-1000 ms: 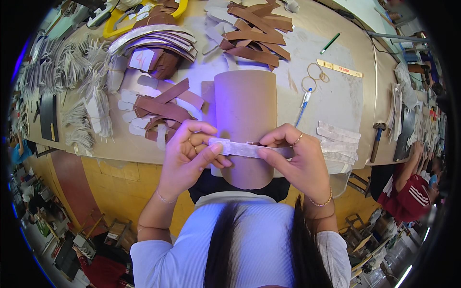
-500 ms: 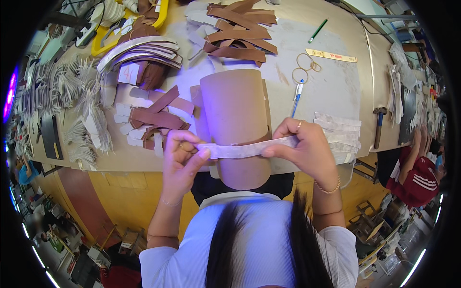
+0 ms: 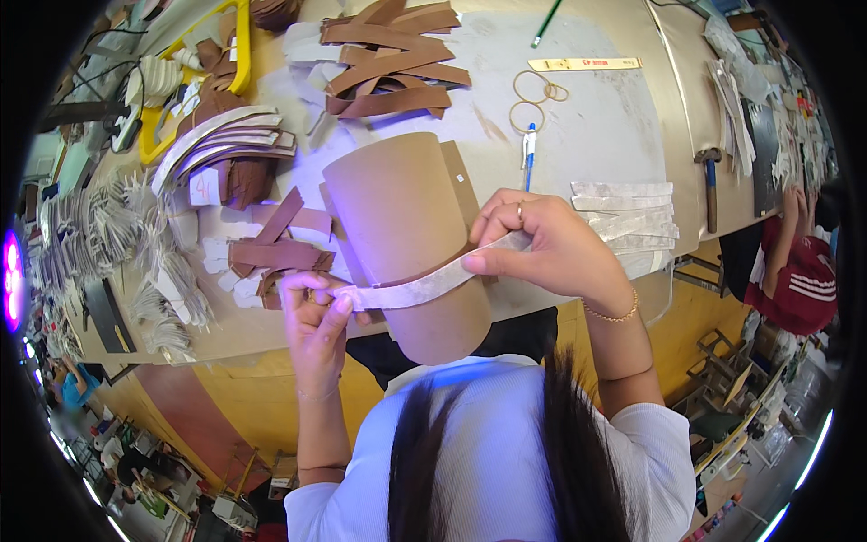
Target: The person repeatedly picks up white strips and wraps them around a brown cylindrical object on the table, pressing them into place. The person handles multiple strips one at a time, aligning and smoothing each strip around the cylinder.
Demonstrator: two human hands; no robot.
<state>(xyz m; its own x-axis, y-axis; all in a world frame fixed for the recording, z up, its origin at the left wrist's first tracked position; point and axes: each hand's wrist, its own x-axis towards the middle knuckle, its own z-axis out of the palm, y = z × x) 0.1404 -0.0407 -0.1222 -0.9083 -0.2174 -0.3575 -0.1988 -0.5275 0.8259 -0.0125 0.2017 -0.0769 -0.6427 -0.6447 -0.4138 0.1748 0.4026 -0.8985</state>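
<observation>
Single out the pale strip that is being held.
The pale strip spanning left hand and right hand across the brown cylinder; the piled strips at right lie untouched.

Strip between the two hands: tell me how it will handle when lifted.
The strip probably flexes easily, since it curves between the left hand and right hand. It looks thin and narrow, so likely light.

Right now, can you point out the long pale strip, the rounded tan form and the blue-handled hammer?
Long pale strip (image 3: 414,291): head view, middle of its face.
Rounded tan form (image 3: 395,208): head view, curved surface.
Blue-handled hammer (image 3: 711,196): head view, handle.
</observation>
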